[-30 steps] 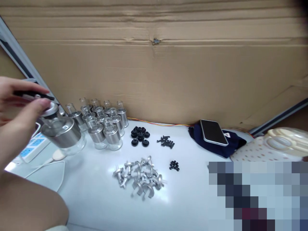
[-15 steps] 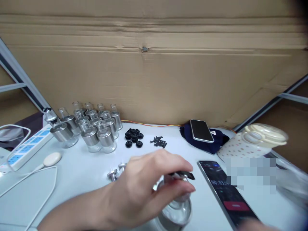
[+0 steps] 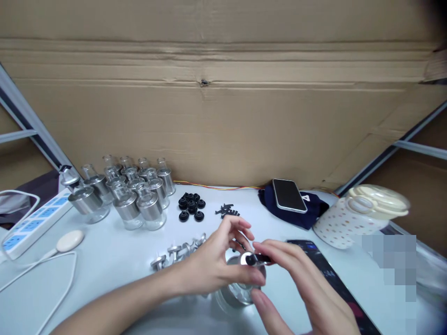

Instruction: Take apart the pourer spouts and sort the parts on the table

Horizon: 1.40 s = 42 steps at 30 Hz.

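Note:
A glass bottle (image 3: 235, 295) with a metal band stands in front of me, its metal top (image 3: 245, 258) carrying a black lever (image 3: 260, 259). My left hand (image 3: 223, 260) curves around the bottle's upper part, thumb in front and fingers behind. From the right, the fingertips of my right hand (image 3: 307, 284) touch the black lever; its thumb is apart from them, low beside the bottle. Left of the bottle, several metal tops (image 3: 174, 252) lie partly behind my left forearm. Beyond are black round stoppers (image 3: 191, 204) and small black levers (image 3: 226, 211).
Several metal-banded glass bottles (image 3: 151, 209) stand back left, beside a power strip (image 3: 38, 223) and a white cable with a round pad (image 3: 70, 241). At right are a phone (image 3: 324, 274), another phone (image 3: 289, 195) on dark cloth (image 3: 314, 204), and a dotted jug (image 3: 344, 223).
My right hand has come in from the lower right to the bottle's top. My left hand has shifted from pinching the black lever to curving around the top; the view has tilted slightly.

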Each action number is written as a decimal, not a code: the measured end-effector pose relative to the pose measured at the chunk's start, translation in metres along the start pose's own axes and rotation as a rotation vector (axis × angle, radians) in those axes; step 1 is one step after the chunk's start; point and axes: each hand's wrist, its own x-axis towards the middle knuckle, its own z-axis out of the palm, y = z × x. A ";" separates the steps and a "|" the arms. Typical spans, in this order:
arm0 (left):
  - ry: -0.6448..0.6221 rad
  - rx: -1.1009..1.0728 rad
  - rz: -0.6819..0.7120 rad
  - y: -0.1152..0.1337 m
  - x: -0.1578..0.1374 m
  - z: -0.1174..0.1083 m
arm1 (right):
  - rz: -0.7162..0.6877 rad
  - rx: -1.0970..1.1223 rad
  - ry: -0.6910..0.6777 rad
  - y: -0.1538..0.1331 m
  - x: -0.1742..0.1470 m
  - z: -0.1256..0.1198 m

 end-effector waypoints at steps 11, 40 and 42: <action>-0.388 -0.024 0.018 -0.008 0.011 -0.013 | -0.069 -0.118 -0.274 -0.002 0.034 -0.001; -0.141 -0.110 0.136 -0.052 0.004 0.022 | 0.396 0.550 0.188 0.006 0.027 0.016; -0.145 -0.092 0.170 -0.052 0.005 0.023 | 0.555 0.750 0.288 0.009 0.029 0.019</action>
